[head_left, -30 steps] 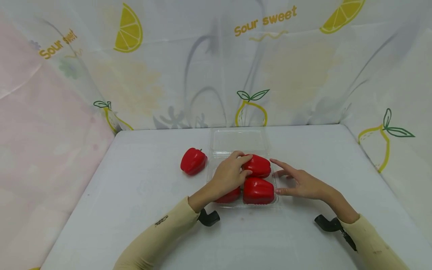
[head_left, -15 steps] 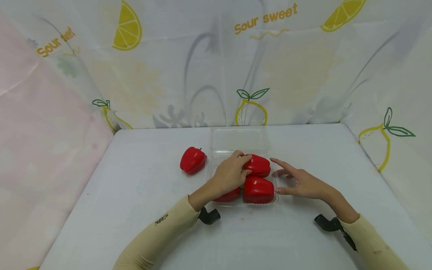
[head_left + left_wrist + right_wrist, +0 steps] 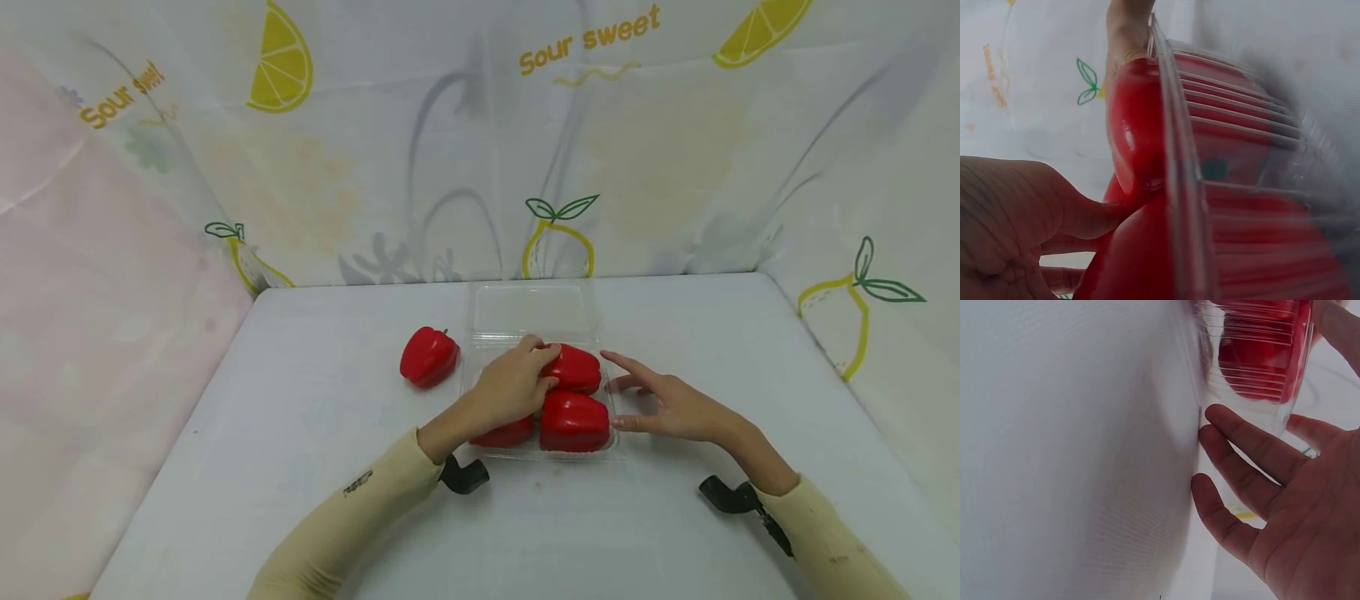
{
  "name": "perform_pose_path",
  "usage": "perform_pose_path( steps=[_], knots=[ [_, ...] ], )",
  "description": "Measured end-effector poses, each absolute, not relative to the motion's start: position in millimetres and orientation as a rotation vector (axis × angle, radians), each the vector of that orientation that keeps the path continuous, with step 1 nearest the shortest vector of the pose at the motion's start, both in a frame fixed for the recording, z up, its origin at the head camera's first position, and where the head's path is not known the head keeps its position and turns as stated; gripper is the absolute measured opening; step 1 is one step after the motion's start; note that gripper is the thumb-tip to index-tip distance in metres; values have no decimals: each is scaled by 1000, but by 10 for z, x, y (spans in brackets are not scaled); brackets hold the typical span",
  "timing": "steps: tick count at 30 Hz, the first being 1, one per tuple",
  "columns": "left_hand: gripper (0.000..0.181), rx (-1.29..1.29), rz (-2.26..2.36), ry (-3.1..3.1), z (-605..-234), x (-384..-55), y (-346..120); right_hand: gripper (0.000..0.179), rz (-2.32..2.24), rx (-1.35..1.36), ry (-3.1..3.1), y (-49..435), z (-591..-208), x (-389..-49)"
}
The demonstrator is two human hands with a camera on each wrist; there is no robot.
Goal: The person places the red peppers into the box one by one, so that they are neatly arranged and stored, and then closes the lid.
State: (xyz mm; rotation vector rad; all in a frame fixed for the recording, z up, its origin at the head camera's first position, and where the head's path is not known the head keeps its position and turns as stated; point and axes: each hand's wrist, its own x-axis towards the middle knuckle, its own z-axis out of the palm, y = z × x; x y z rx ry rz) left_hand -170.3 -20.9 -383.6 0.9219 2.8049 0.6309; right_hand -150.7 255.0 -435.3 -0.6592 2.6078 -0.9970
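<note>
In the head view a clear plastic clamshell container (image 3: 532, 310) lies with its lid folded back. Three red bell peppers sit inside it: a back right pepper (image 3: 576, 369), a front right pepper (image 3: 575, 422) and a front left pepper (image 3: 510, 435), partly hidden under my left wrist. My left hand (image 3: 510, 385) reaches across the tray and grips the stem end of the back right pepper between thumb and fingers. At the container's right side, my right hand (image 3: 678, 408) has its fingers spread, fingertips right at the rim; the palm (image 3: 1322, 512) holds nothing.
Outside the container, a loose red bell pepper (image 3: 429, 357) lies to its left on the white table (image 3: 300, 417). Printed cloth (image 3: 450, 167) rises behind the table and at both sides. A black curved piece (image 3: 465, 477) juts from each sleeve cuff.
Both hands keep their places, the left on the back right pepper and the right beside the rim. The front left pepper has edged slightly left.
</note>
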Motion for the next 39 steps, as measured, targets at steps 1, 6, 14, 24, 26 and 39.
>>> perform_pose_path(
  steps=[1, 6, 14, 24, 26, 39],
  knots=[
    [54, 929, 632, 2802, -3838, -1703, -211, 90, -997, -657, 2608, 2552, -4349, -1508],
    [56, 944, 641, 2784, -3851, -1710, -245, 90, -999, -644, 2602, 2556, -4355, -1509],
    [61, 982, 705, 2737, -3925, -1811, -388, 92, -1002, -635, 2593, 2542, -4360, -1507],
    [59, 986, 844, 2755, -3898, -1859, -560, 93, -989, -645, 2601, 2537, -4360, -1515],
    [59, 975, 861, 2768, -3887, -1860, -600, 94, -988, -640, 2602, 2533, -4355, -1513],
    [52, 978, 936, 2862, -3857, -1888, -900, 93, -972, -639, 2615, 2521, -4349, -1504]
  ],
)
